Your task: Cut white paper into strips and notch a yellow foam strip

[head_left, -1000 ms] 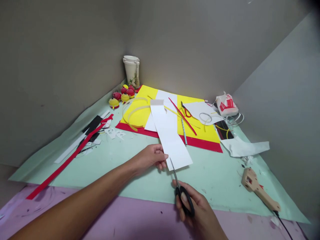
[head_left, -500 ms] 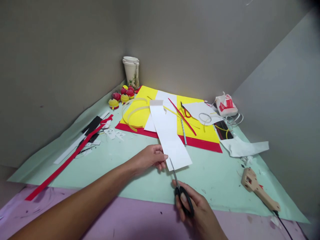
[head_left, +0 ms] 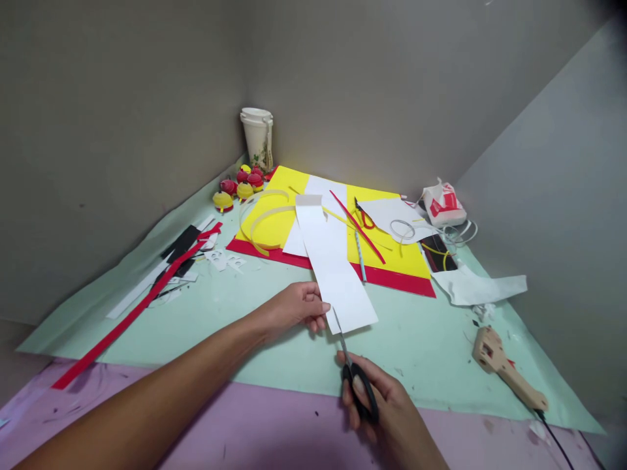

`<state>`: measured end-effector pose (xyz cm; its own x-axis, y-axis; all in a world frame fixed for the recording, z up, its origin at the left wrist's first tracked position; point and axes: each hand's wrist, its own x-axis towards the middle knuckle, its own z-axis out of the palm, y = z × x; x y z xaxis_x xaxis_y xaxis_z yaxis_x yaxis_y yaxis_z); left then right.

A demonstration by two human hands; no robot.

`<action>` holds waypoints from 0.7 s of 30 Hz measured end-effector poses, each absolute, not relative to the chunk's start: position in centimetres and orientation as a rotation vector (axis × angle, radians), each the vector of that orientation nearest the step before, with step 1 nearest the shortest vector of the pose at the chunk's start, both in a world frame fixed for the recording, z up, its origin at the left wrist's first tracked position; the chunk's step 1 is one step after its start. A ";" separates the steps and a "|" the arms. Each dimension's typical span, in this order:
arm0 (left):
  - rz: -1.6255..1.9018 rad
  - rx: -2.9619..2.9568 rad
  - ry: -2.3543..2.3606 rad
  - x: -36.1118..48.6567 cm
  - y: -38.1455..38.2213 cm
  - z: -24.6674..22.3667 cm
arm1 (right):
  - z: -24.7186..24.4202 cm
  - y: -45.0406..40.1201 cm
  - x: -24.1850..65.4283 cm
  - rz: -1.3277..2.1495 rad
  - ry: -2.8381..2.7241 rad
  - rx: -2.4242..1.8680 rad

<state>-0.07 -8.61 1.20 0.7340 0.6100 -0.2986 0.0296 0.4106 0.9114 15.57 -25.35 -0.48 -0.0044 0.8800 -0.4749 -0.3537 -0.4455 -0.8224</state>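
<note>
A long strip of white paper [head_left: 337, 274] stretches away from me over the sheets, its far end curled. My left hand [head_left: 308, 307] pinches its left edge close to the near end, thumb on top. In my right hand [head_left: 377, 398] is a pair of scissors [head_left: 360, 391] with black handles, my fingers through the loops. The blades reach into the near end of the strip, just right of my left thumb, and look nearly closed. Under the far part of the strip lie yellow sheets [head_left: 396, 258] with a red border.
Red strips [head_left: 132, 316] and scraps lie at left, with small red and yellow ball shapes [head_left: 245, 189] and a white cup [head_left: 257, 137] behind. At right are pliers [head_left: 365, 215], a tissue pack [head_left: 443, 202] and a beige glue gun [head_left: 509, 372] with a cord.
Hardly anything differs. The view has shifted very slightly; both hands, the scissors and the white strip keep nearly the same positions.
</note>
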 end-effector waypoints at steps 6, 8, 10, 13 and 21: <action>0.395 1.117 0.692 -0.1 -8.7 1.3 | -0.8 -25.5 15.8 1.638 -0.611 -1.289; 0.397 1.121 0.691 -0.1 -8.7 1.3 | -0.7 -25.4 15.8 1.646 -0.605 -1.270; 0.396 1.125 0.688 -0.1 -8.7 1.3 | -0.4 -25.4 15.9 1.653 -0.599 -1.269; 0.391 1.134 0.694 -0.1 -8.6 1.2 | 0.3 -25.2 15.8 1.652 -0.594 -1.289; 0.403 1.120 0.681 0.0 -8.6 1.0 | 0.7 -25.2 15.9 1.653 -0.605 -1.278</action>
